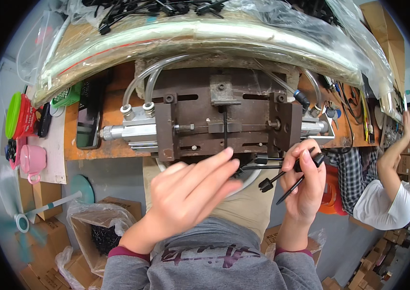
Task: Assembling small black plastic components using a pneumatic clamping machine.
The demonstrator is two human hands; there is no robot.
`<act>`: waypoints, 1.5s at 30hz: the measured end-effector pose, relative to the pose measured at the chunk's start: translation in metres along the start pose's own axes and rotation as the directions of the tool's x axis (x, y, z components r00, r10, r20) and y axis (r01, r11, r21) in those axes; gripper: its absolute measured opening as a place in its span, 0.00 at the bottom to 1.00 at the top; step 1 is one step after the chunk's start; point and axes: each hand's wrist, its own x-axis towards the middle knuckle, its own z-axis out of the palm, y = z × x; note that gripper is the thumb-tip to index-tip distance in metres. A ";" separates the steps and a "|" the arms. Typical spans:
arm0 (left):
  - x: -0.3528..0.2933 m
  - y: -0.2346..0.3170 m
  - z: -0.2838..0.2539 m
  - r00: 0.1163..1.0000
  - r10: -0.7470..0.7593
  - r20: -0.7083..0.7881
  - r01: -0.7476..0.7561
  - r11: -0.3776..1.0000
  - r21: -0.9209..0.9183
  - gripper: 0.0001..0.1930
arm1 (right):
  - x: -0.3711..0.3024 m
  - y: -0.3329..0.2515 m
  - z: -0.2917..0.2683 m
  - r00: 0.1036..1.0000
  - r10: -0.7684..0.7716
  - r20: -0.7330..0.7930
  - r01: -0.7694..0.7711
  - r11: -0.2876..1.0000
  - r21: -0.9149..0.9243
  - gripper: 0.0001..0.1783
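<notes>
Several thin black plastic rods with thick ribbed heads (266, 184) are gripped between the thumb and fingers of my right hand (304, 186). They point different ways, some toward my left hand (190, 191). That hand is held out flat with its fingers stretched to the right; its thumb is hidden. Its index fingertip is by the lower end of a black rod (225, 126) standing in the middle of a brown metal clamping fixture (195, 101); I cannot tell whether they touch. Metal air cylinders (139, 131) flank the fixture, with clear hoses attached.
Behind the fixture, a plastic-covered ledge (205, 36) carries heaped black rods. A phone (89, 126) and pink cup (33, 158) are at left. A bag-lined box (103, 232) of black parts stands below, near a fan (22, 222). Another person (383, 203) sits at right.
</notes>
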 end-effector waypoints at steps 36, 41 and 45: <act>0.000 -0.005 0.019 0.993 -0.095 0.065 0.086 0.988 0.130 0.17 | -0.023 0.005 0.006 0.806 -0.541 0.239 0.542 0.515 -0.664 0.11; 0.002 0.003 0.014 0.961 -0.261 0.089 0.272 0.836 -0.477 0.30 | -0.024 0.004 0.007 0.989 -0.099 0.109 0.103 0.994 -0.030 0.15; -0.001 0.008 -0.004 0.910 -0.159 0.384 0.400 0.584 -0.707 0.26 | -0.020 0.012 0.010 0.970 0.060 0.236 -0.112 0.970 0.216 0.11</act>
